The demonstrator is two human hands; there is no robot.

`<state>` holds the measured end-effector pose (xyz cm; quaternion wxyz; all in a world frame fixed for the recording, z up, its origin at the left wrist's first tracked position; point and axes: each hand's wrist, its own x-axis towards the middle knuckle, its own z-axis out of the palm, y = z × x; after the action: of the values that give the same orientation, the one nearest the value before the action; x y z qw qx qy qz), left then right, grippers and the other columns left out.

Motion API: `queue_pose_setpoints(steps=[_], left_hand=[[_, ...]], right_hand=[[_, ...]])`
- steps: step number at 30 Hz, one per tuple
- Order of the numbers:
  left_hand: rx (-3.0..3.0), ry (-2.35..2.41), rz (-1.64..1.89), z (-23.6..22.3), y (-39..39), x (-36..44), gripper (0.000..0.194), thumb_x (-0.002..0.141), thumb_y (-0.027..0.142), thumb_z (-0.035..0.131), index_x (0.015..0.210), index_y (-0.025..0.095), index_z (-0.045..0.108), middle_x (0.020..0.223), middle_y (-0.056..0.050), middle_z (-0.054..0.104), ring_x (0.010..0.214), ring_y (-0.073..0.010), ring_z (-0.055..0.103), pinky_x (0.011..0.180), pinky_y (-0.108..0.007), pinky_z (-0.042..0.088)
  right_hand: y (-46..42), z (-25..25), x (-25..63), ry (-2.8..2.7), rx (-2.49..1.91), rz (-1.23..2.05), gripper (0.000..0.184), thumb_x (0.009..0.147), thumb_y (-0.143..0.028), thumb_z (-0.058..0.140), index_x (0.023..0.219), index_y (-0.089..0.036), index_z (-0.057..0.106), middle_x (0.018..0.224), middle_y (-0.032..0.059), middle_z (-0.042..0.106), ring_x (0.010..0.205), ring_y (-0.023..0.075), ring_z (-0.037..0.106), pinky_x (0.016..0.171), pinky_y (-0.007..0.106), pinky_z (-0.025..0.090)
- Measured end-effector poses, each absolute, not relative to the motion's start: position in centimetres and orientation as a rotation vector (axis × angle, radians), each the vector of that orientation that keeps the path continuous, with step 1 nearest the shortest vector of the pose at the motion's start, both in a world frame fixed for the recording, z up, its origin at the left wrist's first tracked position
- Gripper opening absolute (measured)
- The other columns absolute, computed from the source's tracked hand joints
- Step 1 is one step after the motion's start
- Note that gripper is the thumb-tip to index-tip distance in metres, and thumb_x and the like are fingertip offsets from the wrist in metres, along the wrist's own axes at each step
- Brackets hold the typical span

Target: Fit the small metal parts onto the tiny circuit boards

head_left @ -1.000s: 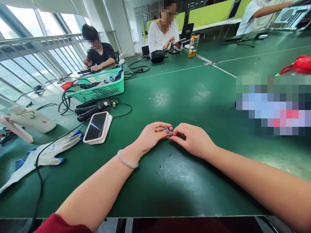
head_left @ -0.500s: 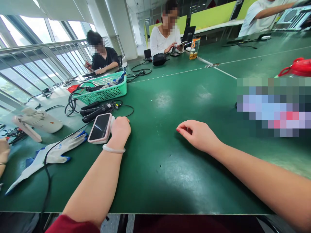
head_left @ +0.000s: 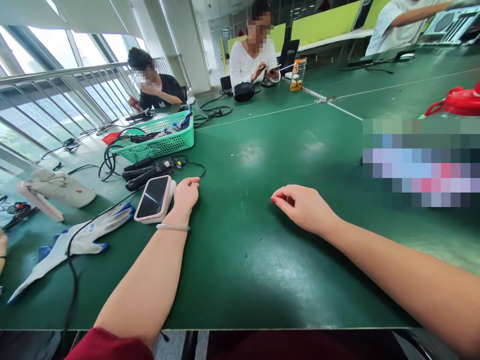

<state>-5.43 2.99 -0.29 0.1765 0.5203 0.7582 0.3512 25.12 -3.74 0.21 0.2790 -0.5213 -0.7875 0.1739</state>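
My left hand [head_left: 186,194] rests on the green table, its fingers curled in and the thumb against them, with nothing seen in it. A pale bangle [head_left: 173,227] circles that wrist. Just left of the hand lies a phone [head_left: 153,196] in a pink case, screen up, on top of a pale object mostly hidden under it. My right hand [head_left: 302,207] lies on its side on the table, loosely closed, thumb and fingertips together around a small hollow that looks bare. Nothing touches it but the table [head_left: 232,270].
At left are a white-and-blue glove [head_left: 90,235] under a black cable, a white device [head_left: 67,187], black tools [head_left: 150,172] and a green basket [head_left: 159,142] holding cables. A red-lidded container [head_left: 459,102] stands right, by a blurred patch. Three people sit across; another person's hand shows at far left.
My left hand has turned slightly, showing its thumb and fingertips, still curled. The right hand stays put. Across the table, the person in black has raised a hand towards the face.
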Motion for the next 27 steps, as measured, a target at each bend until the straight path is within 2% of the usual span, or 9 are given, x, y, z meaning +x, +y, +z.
queue_pose_setpoints(steps=[4, 6, 9, 15, 17, 19, 21, 23, 27], left_hand=[[1.56, 1.803, 1.024, -0.5, 1.5, -1.0, 0.033, 0.085, 0.026, 0.049, 0.11, 0.018, 0.067, 0.096, -0.005, 0.07, 0.083, -0.0127, 0.06, 0.076, -0.024, 0.045], [1.501, 1.335, 1.036, -0.3, 0.1, 1.5, 0.033, 0.087, 0.029, 0.049, 0.113, 0.017, 0.065, 0.098, -0.006, 0.068, 0.083, -0.0122, 0.059, 0.078, -0.025, 0.045], [1.481, 1.005, 1.049, 0.4, -1.9, 4.1, 0.029, 0.087, 0.028, 0.054, 0.112, 0.018, 0.063, 0.098, -0.005, 0.067, 0.097, -0.0136, 0.058, 0.092, -0.028, 0.041], [1.467, 0.983, 0.973, 1.0, -3.0, 4.8, 0.028, 0.088, 0.026, 0.053, 0.113, 0.017, 0.062, 0.1, -0.006, 0.068, 0.101, -0.0154, 0.059, 0.099, -0.031, 0.038], [1.456, 0.992, 0.962, 0.9, -2.9, 4.8, 0.028, 0.088, 0.025, 0.052, 0.113, 0.017, 0.061, 0.101, -0.006, 0.069, 0.103, -0.0155, 0.059, 0.099, -0.031, 0.038], [1.461, 1.006, 0.954, 0.7, -2.7, 4.9, 0.028, 0.089, 0.025, 0.05, 0.113, 0.016, 0.061, 0.103, -0.006, 0.069, 0.104, -0.0156, 0.059, 0.098, -0.031, 0.039], [1.516, 1.07, 0.939, 0.6, -2.6, 4.9, 0.026, 0.09, 0.024, 0.048, 0.11, 0.016, 0.062, 0.104, -0.006, 0.07, 0.101, -0.0156, 0.06, 0.094, -0.03, 0.041], [1.612, 1.179, 0.904, 0.4, -2.6, 5.0, 0.025, 0.09, 0.023, 0.046, 0.105, 0.017, 0.064, 0.101, -0.006, 0.071, 0.094, -0.0152, 0.061, 0.089, -0.03, 0.043], [1.731, 1.343, 0.848, 0.2, -2.5, 4.8, 0.025, 0.089, 0.026, 0.046, 0.101, 0.02, 0.067, 0.093, -0.003, 0.073, 0.084, -0.0144, 0.062, 0.083, -0.029, 0.045]], right_hand=[[-3.6, -0.3, 24.9, -2.18, -1.347, 0.526, 0.019, 0.086, -0.032, 0.053, 0.081, -0.022, 0.067, 0.075, 0.0012, 0.064, 0.067, 0.0148, 0.057, 0.064, 0.029, 0.044], [-3.5, -0.7, 24.7, -2.235, -1.324, 0.54, 0.015, 0.084, -0.031, 0.058, 0.087, -0.021, 0.068, 0.079, 0.0018, 0.065, 0.07, 0.0153, 0.058, 0.067, 0.029, 0.046], [-3.3, -1.3, 24.5, -2.282, -1.332, 0.514, 0.021, 0.08, -0.029, 0.064, 0.099, -0.02, 0.069, 0.089, 0.0041, 0.066, 0.077, 0.0172, 0.061, 0.074, 0.031, 0.048], [-3.1, -1.6, 24.5, -2.306, -1.367, 0.49, 0.033, 0.081, -0.029, 0.064, 0.113, -0.02, 0.066, 0.096, 0.0056, 0.065, 0.083, 0.0186, 0.063, 0.08, 0.033, 0.051], [-3.1, -1.4, 24.4, -2.33, -1.367, 0.468, 0.041, 0.081, -0.029, 0.064, 0.121, -0.021, 0.062, 0.111, 0.0072, 0.062, 0.082, 0.0179, 0.064, 0.081, 0.034, 0.052], [-3.1, -1.2, 24.2, -2.38, -1.352, 0.43, 0.05, 0.082, -0.032, 0.063, 0.131, -0.023, 0.054, 0.132, 0.0088, 0.052, 0.08, 0.0169, 0.065, 0.08, 0.036, 0.053], [-3.0, -1.1, 24.0, -2.447, -1.316, 0.378, 0.053, 0.084, -0.035, 0.06, 0.136, -0.025, 0.05, 0.143, 0.0087, 0.044, 0.082, 0.0177, 0.066, 0.081, 0.038, 0.054], [-2.8, -1.2, 23.7, -2.482, -1.291, 0.327, 0.046, 0.088, -0.036, 0.054, 0.133, -0.026, 0.053, 0.14, 0.0073, 0.048, 0.087, 0.0196, 0.066, 0.082, 0.038, 0.053], [-2.8, -1.7, 23.6, -2.427, -1.322, 0.327, 0.028, 0.091, -0.034, 0.051, 0.11, -0.025, 0.069, 0.112, 0.0041, 0.064, 0.089, 0.0184, 0.065, 0.08, 0.033, 0.052]])
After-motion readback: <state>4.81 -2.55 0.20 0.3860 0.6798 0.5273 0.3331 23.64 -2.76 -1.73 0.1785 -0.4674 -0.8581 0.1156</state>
